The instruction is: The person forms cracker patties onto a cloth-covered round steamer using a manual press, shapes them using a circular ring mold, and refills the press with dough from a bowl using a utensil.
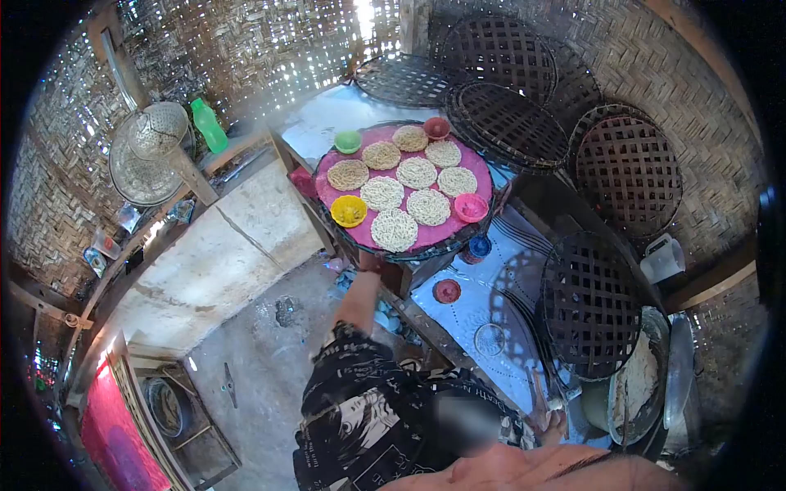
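My left hand [371, 261] is at the near rim of a round woven tray [352, 240], gripping its edge, with the fingers mostly hidden beneath. A pink sheet [448, 236] lines the tray. On it lie several flat, round, pale cakes [395, 230] with a noodle-like texture, among a yellow mold [349, 211], a pink mold [471, 208], a green mold [348, 142] and a red mold [436, 128]. Low on the right, my right hand [550, 427] is beside a large pot [600, 407], its fingers bent around something small and unclear.
A dark red mold [447, 290] and a clear round disc [490, 339] lie on the patterned table cover [467, 315]. One dark lattice tray [591, 304] leans by the pot; several more [508, 127] stand behind. A white jug [662, 259] hangs right, a green bottle [210, 126] stands left.
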A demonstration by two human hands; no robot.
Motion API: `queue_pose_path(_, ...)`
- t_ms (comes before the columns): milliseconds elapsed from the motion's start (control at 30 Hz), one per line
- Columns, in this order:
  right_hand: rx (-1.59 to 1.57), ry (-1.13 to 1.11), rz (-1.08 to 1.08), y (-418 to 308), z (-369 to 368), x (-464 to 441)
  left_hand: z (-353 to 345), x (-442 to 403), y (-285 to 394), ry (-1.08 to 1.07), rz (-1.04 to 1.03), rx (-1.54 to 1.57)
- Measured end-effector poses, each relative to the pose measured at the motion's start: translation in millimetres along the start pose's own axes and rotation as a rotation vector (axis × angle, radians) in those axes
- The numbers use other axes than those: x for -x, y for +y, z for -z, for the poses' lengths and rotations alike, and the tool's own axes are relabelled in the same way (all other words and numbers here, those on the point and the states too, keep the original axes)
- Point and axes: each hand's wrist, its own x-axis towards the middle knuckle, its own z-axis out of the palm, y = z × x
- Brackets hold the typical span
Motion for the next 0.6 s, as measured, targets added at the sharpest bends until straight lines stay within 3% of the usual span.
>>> queue_pose_path(100,-0.008,0.068,0.008,-4,1,-2,54,26,0,0.111,-0.088,0.072)
queue_pose_path(200,0.006,0.130,0.087,-16,1,-5,73,77,-8,-0.059,-0.023,-0.009)
queue_pose_path(300,0.015,0.208,0.210,-52,5,-15,72,128,-29,0.005,-0.023,0.266)
queue_pose_path(333,-0.001,0.225,0.305,-60,4,-22,78,137,-38,-0.052,-0.041,0.205)
queue_pose_path(400,-0.102,0.208,0.405,-98,13,-33,114,147,-50,-0.161,-0.077,0.081)
queue_pose_path(600,-0.287,0.056,0.752,-215,56,-60,232,128,-79,-0.177,-0.002,0.030)
